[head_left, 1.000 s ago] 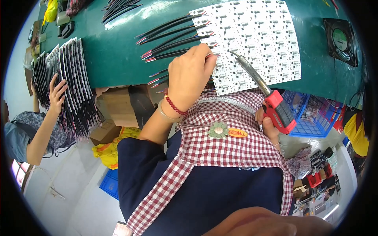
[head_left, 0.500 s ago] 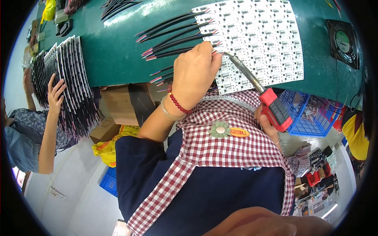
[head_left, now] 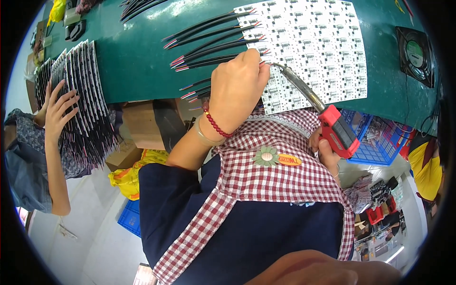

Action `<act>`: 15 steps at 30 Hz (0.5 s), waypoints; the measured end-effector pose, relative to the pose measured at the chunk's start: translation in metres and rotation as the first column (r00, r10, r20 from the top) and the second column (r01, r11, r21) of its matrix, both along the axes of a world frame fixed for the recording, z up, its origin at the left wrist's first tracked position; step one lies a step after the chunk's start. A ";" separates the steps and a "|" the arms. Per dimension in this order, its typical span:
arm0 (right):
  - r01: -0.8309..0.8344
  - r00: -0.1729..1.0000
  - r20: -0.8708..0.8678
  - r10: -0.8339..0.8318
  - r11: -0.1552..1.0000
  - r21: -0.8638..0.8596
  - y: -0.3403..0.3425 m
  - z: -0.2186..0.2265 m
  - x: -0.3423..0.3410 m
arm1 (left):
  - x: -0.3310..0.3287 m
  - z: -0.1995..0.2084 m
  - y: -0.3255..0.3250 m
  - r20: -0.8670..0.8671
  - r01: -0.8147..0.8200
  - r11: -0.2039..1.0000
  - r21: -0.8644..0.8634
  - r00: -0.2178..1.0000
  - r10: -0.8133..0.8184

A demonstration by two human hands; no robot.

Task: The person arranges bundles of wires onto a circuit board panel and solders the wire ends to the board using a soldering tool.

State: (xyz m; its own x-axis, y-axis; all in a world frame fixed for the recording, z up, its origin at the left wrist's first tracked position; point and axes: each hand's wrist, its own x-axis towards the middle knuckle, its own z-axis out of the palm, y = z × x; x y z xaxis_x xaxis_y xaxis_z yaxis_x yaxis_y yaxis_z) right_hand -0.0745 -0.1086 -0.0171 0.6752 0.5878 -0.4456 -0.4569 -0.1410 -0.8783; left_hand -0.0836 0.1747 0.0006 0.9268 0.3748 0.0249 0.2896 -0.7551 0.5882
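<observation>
My left hand [head_left: 240,85] is closed in a pinch at the left edge of a white sheet of circuit boards [head_left: 313,52], seemingly on the end of a thin black cable that its fingers mostly hide. My right hand [head_left: 327,151], low beside the apron, grips the red and black handle of a soldering iron [head_left: 338,132]. The iron's metal tip points up and left and meets the board just beside my left fingertips. Several black cables [head_left: 213,42] with bared red, white and blue wire ends lie in a row, their right ends on the sheet.
On the green table [head_left: 137,61] are a small black fan [head_left: 414,54] at the right and more black cables [head_left: 137,8] at the back. At left, a co-worker's hands [head_left: 59,107] touch a row of upright wired boards [head_left: 85,85]. Blue crates [head_left: 375,142] stand below the right edge.
The soldering iron's handle has shifted slightly right and down, its tip staying near my left fingers. The co-worker's hands have moved closer together on the upright boards.
</observation>
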 end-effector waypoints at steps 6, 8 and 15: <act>0.052 0.998 -0.036 -0.048 0.991 0.120 0.003 0.011 0.003 | 0.001 0.004 -0.001 -0.064 -0.006 0.999 0.040 0.998 0.009; 0.059 0.997 -0.050 -0.053 0.989 0.134 0.000 0.009 0.001 | 0.001 0.003 -0.001 -0.056 0.045 0.995 0.089 0.998 -0.040; 0.044 0.997 -0.061 -0.037 0.993 0.109 -0.007 0.004 -0.001 | 0.003 0.008 0.000 -0.025 0.036 0.998 0.060 0.999 -0.034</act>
State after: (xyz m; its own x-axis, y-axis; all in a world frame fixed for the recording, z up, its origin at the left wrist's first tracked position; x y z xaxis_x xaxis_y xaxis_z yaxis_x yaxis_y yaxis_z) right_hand -0.0751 -0.1160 -0.0136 0.6743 0.6080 -0.4191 -0.5112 -0.0252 -0.8591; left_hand -0.0807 0.1749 0.0084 0.9399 0.3406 0.0242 0.2757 -0.7988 0.5347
